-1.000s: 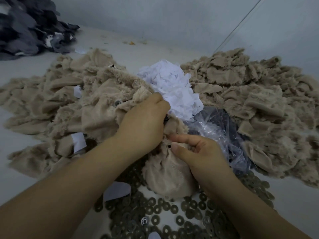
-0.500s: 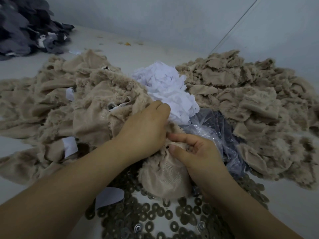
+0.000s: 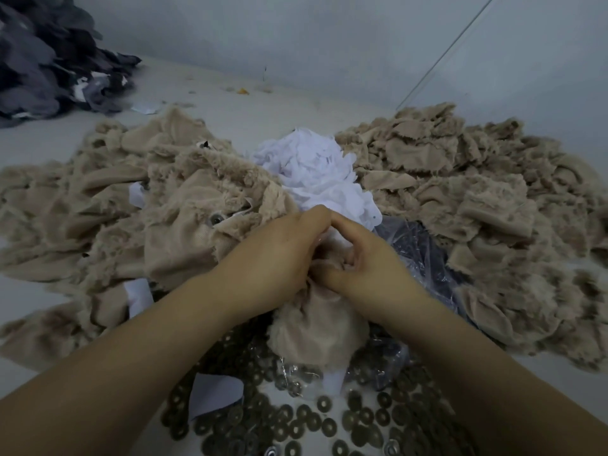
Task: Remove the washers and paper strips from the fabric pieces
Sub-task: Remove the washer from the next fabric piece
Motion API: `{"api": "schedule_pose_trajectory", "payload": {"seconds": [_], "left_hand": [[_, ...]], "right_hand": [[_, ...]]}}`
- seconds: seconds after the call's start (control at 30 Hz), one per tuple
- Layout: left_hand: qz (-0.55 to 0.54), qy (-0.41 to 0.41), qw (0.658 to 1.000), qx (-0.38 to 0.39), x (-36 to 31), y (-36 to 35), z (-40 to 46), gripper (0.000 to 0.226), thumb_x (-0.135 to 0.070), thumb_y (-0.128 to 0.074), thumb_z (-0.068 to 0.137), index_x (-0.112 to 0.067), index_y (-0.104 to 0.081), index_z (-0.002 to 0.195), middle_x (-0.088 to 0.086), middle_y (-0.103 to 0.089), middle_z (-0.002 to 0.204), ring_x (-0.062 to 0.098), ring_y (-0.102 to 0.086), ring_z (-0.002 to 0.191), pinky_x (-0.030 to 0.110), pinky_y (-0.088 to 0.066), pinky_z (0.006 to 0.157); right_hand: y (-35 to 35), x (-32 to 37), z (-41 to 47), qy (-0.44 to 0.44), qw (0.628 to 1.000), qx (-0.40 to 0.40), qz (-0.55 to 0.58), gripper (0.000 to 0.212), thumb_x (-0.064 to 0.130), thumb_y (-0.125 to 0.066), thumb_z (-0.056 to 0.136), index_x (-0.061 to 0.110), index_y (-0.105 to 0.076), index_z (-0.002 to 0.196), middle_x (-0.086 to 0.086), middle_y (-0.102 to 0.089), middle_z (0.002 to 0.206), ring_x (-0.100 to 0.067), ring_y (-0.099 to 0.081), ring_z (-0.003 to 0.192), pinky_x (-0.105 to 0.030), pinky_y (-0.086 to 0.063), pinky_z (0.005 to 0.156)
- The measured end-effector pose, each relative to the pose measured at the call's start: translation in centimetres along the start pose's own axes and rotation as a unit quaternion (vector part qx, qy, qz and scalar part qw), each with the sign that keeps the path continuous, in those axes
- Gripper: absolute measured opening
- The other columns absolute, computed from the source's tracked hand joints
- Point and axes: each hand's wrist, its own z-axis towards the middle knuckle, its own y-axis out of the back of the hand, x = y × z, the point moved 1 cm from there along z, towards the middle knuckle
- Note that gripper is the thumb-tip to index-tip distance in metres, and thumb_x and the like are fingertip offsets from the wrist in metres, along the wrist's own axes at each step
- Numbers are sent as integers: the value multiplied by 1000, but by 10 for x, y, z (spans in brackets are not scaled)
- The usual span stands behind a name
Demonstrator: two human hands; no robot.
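We hold one beige fabric piece [image 3: 316,327] in the middle, just above the loose washers [image 3: 296,419]; our left hand [image 3: 273,258] is curled round its upper edge, and our right hand [image 3: 365,258] pinches the same bunched top, the two forefingers touching over it; what lies inside the fold we cannot tell, since both hands hide it. The washers are spread over the near table [image 3: 26,291], dark and ring-shaped, some under our forearms; a white paper strip [image 3: 214,393] lies among them on the left, and another pokes out below the held piece. Behind our hands rises a heap of white paper strips [image 3: 316,172]; to its left sprawls a pile of beige fabric [image 3: 98,205] with a washer [image 3: 215,219] showing in it and bits of paper tucked in; to the right lies a second beige pile [image 3: 477,192]. A clear plastic bag [image 3: 424,248] sits beside our right hand; dark grey fabric [image 3: 42,60] is heaped in the far left corner.
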Motion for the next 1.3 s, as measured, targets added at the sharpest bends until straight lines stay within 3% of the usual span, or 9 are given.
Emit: {"api": "schedule_pose_trajectory", "payload": {"seconds": [0.1,0.2,0.43,0.57,0.73,0.87,1.0,1.17,1.3], "left_hand": [[-26,-4,999,-28,-3,2,2,13,-17,-41,92,-26,-35,86,-6,-52,71,14,-51,63,36,-43,49],[-78,29,995,-58,-1,2,4,9,-18,-39,94,-18,-41,86,-6,-52,71,13,-49,63,31,-38,49],[71,160,984,-41,15,3,7,26,-2,-56,76,-11,-37,62,4,-39,65,22,-41,59,40,-34,51],[113,161,978,64,10,-1,20,33,-12,-58,79,-22,-29,68,-1,-35,74,19,-41,65,34,-32,52],[218,113,969,-7,-5,-7,38,15,-15,-55,90,-18,-45,100,0,-46,88,23,-51,69,34,-36,50],[212,51,976,-12,-7,-14,48,56,-6,-59,84,-12,-42,137,10,-49,111,20,-37,65,30,-24,46],[188,59,980,11,1,-15,58,25,-3,-56,86,-9,-63,109,7,-48,116,22,-47,69,37,-40,47],[109,51,992,-40,15,-16,59,9,2,-54,86,-4,-61,86,10,-54,95,27,-50,78,49,-47,62],[-18,34,994,-101,14,-10,48,16,3,-55,89,-11,-51,84,1,-49,90,18,-46,76,33,-43,66]], "right_hand": [[3,4,12,-51,997,44,33,53,-3,-69,86,29,-63,128,15,-72,80,0,-67,72,-17,-52,65],[3,-1,17,-103,991,35,81,42,-4,-71,85,15,-65,123,-7,-75,108,-20,-72,102,-39,-58,93],[8,-7,11,-150,988,35,29,77,13,-77,86,25,-40,152,-22,-66,124,-29,-70,105,-49,-54,96],[6,-4,7,-109,993,34,-9,76,17,-78,84,27,-43,150,3,-58,139,-13,-61,118,-37,-52,101],[7,-5,4,-97,994,10,-53,61,23,-79,81,30,-52,135,1,-69,112,-15,-67,97,-37,-57,88],[10,-6,1,-78,993,-38,-77,49,24,-80,79,34,-49,116,-3,-70,84,-16,-66,73,-29,-52,62],[12,-9,0,-88,992,-61,-69,49,23,-80,80,32,-47,115,0,-58,70,-4,-51,50,-17,-39,43],[16,-7,2,-85,994,-52,-52,87,19,-78,83,42,-27,149,5,-58,77,-7,-58,59,-13,-45,48],[16,-3,14,-63,997,-46,-28,98,15,-76,84,47,-17,154,14,-54,62,3,-50,43,-10,-37,43]]}}
